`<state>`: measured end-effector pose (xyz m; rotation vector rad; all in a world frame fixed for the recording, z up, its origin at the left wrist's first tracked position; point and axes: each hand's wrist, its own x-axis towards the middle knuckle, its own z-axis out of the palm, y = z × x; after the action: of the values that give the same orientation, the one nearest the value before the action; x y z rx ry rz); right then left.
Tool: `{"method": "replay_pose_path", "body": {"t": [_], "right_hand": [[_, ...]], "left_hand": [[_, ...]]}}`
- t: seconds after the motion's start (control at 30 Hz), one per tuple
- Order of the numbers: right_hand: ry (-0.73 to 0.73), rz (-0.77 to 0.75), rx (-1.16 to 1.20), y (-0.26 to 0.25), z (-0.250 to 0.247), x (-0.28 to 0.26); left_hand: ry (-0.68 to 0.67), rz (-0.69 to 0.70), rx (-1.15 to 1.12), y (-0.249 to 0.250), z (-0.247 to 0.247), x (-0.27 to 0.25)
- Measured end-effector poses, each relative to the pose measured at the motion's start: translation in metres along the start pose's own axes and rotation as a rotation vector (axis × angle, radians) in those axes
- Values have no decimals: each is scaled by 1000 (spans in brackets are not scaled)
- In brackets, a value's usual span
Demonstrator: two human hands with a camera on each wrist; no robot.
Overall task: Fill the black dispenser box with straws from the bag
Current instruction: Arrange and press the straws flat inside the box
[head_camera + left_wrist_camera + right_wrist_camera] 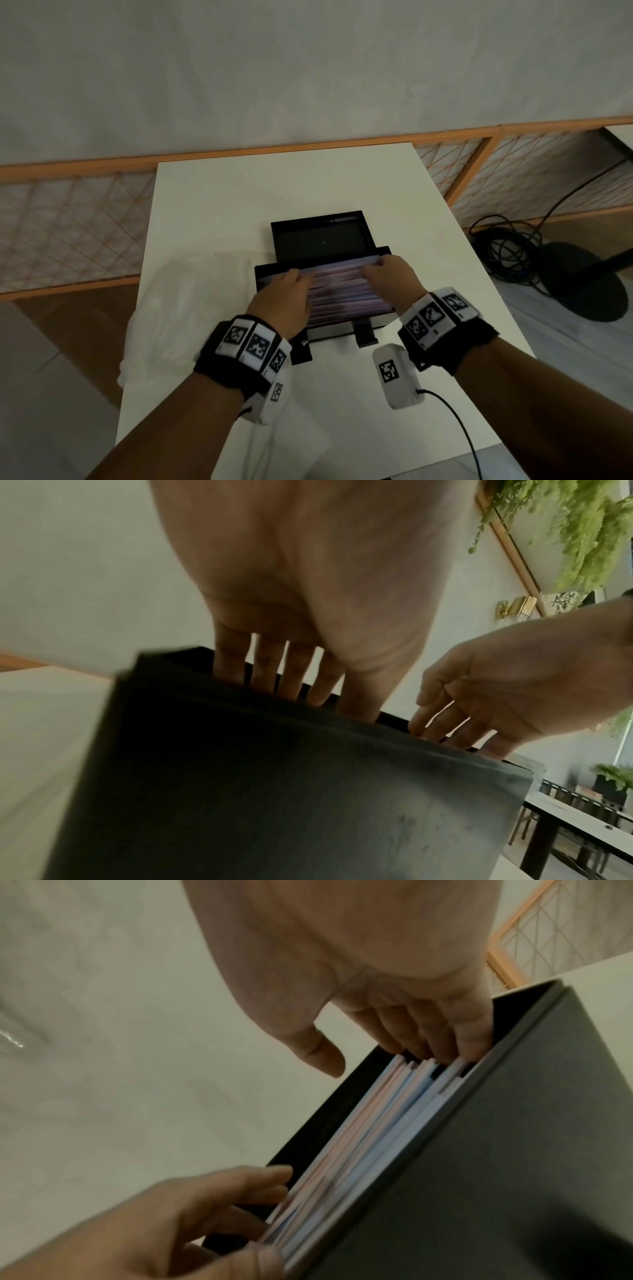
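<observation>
Both hands are down in the black dispenser box (346, 327), fingers on the straws (337, 289). Left hand (286, 303): fingers (263, 666) straight, slightly spread, tips dipping past the box rim at the left end of the stack, pressing on it w/o curling round anything. Right hand (388, 279): fingers (441, 1034) nearly straight, close together, tips on the right ends of the straws by the box's far wall; thumb sticks out free, nothing pinched. Straws are pale pink and blue, lying lengthwise side by side, filling the box nearly to the rim. Box lid (320, 240) stands open behind, inner side facing the person. Box sits mid white table (212, 205). Clear plastic bag (191, 301) lies flat on the table just left of the box, partly under the left forearm; contents can't be told. Both wrists wear black bands w/ white marker tags (251, 342). Black cables (503, 246) coil on the floor to the right, beside a round black stand base (589, 284).
</observation>
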<state>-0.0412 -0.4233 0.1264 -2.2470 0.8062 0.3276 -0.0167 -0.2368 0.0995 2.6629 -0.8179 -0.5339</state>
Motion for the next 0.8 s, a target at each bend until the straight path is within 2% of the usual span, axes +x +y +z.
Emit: {"method": "replay_pose_path", "body": {"t": [0.1, 0.23, 0.33, 0.47, 0.57, 0.63, 0.7, 0.8], "right_hand": [[12, 10, 58, -1, -4, 2], [-44, 14, 106, -3, -4, 3], [-20, -19, 170, 3, -16, 3], [8, -239, -92, 9, -27, -14], [-115, -441, -374, 17, -17, -23], [-207, -472, -522, 24, -8, -19], [-258, -481, -559, 25, -6, -16], [-253, -519, -550, 24, -12, -13]], "left_hand": [[-33, -6, 117, 0, 5, 6], [-14, -6, 141, -1, 2, 5], [-38, -35, 87, -7, -1, 2], [-77, -17, -9, -12, -6, -4], [-39, -9, 56, -13, -13, -6], [-31, -26, 149, -14, -16, -8], [-41, -51, 169, -17, -18, -10], [-79, -56, 191, -18, -18, -14]]}}
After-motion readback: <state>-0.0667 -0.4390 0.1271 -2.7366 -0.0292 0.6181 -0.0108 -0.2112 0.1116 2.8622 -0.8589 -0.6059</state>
